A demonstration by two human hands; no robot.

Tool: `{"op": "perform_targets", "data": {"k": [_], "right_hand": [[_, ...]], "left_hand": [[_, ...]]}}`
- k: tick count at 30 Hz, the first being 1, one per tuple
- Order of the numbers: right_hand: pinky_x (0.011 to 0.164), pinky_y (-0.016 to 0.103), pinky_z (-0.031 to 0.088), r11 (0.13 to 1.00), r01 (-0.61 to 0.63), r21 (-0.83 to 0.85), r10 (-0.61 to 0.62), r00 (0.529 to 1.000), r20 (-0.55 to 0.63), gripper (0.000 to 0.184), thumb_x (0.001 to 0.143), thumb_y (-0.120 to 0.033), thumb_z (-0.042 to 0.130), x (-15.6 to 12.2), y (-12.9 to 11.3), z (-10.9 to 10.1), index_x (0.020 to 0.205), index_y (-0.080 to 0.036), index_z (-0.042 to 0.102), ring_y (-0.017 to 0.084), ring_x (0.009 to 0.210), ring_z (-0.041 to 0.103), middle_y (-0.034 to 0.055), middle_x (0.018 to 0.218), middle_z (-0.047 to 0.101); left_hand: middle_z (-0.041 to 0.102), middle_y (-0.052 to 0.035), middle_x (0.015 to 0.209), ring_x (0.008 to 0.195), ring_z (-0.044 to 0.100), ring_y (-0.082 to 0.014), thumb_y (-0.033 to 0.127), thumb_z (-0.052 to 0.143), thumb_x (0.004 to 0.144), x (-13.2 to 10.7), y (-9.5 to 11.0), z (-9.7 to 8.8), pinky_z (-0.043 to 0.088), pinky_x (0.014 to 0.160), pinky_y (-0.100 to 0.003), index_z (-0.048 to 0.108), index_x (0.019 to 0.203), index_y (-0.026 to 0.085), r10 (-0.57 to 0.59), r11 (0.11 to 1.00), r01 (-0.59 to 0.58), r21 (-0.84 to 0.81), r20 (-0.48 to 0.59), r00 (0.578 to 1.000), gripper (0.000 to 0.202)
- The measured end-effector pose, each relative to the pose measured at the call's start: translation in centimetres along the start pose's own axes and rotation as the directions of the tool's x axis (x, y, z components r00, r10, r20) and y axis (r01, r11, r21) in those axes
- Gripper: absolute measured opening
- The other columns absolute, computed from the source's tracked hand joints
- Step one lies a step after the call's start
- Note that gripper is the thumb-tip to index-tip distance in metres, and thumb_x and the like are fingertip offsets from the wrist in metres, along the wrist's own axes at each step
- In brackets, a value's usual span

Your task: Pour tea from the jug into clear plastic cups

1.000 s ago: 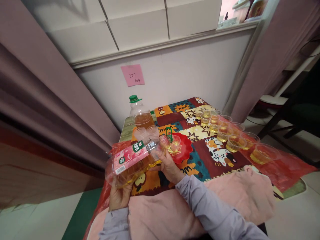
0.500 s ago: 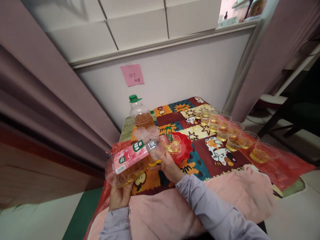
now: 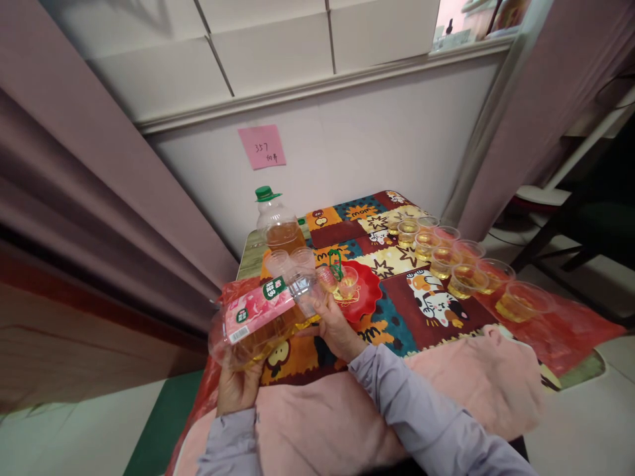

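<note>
A large clear bottle [image 3: 258,317] with a pink label and amber liquid lies tilted toward the right, its mouth over a small plastic cup [image 3: 348,282] on a red plate [image 3: 367,294]. My left hand [image 3: 237,387] grips the bottle's base from below. My right hand [image 3: 336,330] is closed round the bottle's neck, next to the plate. A second bottle [image 3: 278,225] with a green cap stands upright behind. Two empty cups [image 3: 290,260] sit beside it.
Several small cups [image 3: 449,261] of amber liquid stand in rows on the right of the colourful tablecloth [image 3: 431,311]. A pink cloth [image 3: 476,383] covers the near edge. A pink note [image 3: 262,147] hangs on the wall. A dark chair [image 3: 585,225] stands at right.
</note>
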State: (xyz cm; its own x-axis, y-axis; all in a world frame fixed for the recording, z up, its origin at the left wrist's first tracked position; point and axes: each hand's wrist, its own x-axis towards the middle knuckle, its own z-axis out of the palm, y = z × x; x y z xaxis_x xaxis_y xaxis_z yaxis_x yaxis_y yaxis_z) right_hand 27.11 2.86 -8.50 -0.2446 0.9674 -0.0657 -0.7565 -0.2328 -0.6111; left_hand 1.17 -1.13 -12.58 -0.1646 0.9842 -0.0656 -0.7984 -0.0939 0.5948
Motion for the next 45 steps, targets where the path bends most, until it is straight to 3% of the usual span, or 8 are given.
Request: {"op": "perform_targets", "data": {"k": [5,10,15,21,30,36,45], "right_hand": [[0.07,0.035,0.078,1.0,-0.008,-0.001,0.008,1.0,-0.004,0.092,0.083,-0.057,0.097,-0.1,-0.2,0.2,0.159,-0.035,0.049,0.03,0.129,0.078,0.0074,0.151,0.073],[0.071,0.034,0.077,1.0,0.001,-0.006,-0.001,1.0,0.003,0.087,0.085,-0.057,0.096,-0.1,-0.2,0.2,0.156,-0.035,0.051,0.03,0.135,0.075,0.0071,0.155,0.071],[0.07,0.034,0.077,1.0,-0.001,-0.013,0.001,1.0,0.009,0.086,0.086,-0.056,0.095,-0.1,-0.2,0.1,0.157,-0.035,0.051,0.03,0.127,0.078,0.0074,0.147,0.076],[0.075,0.039,0.079,1.0,0.009,0.0,-0.009,1.0,0.001,0.089,0.084,-0.054,0.096,-0.1,-0.1,0.1,0.158,-0.036,0.051,0.031,0.133,0.076,0.0076,0.155,0.072],[0.073,0.037,0.078,1.0,-0.005,-0.015,0.005,1.0,0.007,0.089,0.086,-0.057,0.095,-0.1,-0.2,0.2,0.159,-0.037,0.049,0.03,0.132,0.077,0.0076,0.155,0.072],[0.072,0.036,0.077,1.0,-0.006,-0.009,0.005,1.0,-0.008,0.087,0.084,-0.056,0.097,0.0,-0.1,0.1,0.156,-0.037,0.052,0.03,0.129,0.077,0.0066,0.151,0.073],[0.074,0.038,0.078,1.0,-0.004,-0.006,0.004,1.0,0.0,0.092,0.085,-0.056,0.096,-0.1,-0.3,0.3,0.161,-0.038,0.047,0.031,0.139,0.073,0.0069,0.156,0.071]], "left_hand": [[0.075,-0.0082,0.154,0.131,0.08,-0.0278,0.031,0.051,0.118,-0.1,-0.1,0.5,0.062,0.112,-0.046,0.058,0.169,0.037,0.017,1.0,-0.017,0.0,-0.033,0.999,0.052],[0.074,-0.0097,0.156,0.13,0.08,-0.0277,0.036,0.063,0.113,-0.3,-0.3,0.9,0.062,0.111,-0.042,0.06,0.168,0.035,0.049,0.998,-0.045,0.052,-0.078,0.996,0.054],[0.076,-0.009,0.153,0.132,0.079,-0.029,0.037,0.072,0.109,-0.3,-0.3,0.7,0.06,0.116,-0.047,0.056,0.17,0.04,0.042,0.995,-0.033,0.092,-0.097,0.994,0.063],[0.078,-0.0098,0.151,0.13,0.08,-0.0287,0.033,0.066,0.112,-0.2,-0.4,0.5,0.061,0.114,-0.047,0.058,0.169,0.037,0.053,0.996,-0.046,0.075,-0.097,0.994,0.058],[0.078,-0.0074,0.151,0.132,0.08,-0.0272,0.035,0.064,0.113,-0.1,-0.2,0.3,0.061,0.116,-0.046,0.06,0.167,0.039,0.034,0.997,-0.029,0.069,-0.086,0.996,0.054],[0.075,-0.0088,0.156,0.136,0.077,-0.0294,0.035,0.063,0.114,0.0,-0.1,-0.3,0.057,0.119,-0.05,0.053,0.173,0.04,0.017,0.998,-0.015,0.06,-0.046,0.999,0.06],[0.078,-0.0098,0.15,0.128,0.081,-0.0282,0.031,0.052,0.117,-0.1,-0.2,0.5,0.061,0.114,-0.049,0.062,0.167,0.035,0.029,0.999,-0.024,0.04,-0.126,0.992,0.051]]}}
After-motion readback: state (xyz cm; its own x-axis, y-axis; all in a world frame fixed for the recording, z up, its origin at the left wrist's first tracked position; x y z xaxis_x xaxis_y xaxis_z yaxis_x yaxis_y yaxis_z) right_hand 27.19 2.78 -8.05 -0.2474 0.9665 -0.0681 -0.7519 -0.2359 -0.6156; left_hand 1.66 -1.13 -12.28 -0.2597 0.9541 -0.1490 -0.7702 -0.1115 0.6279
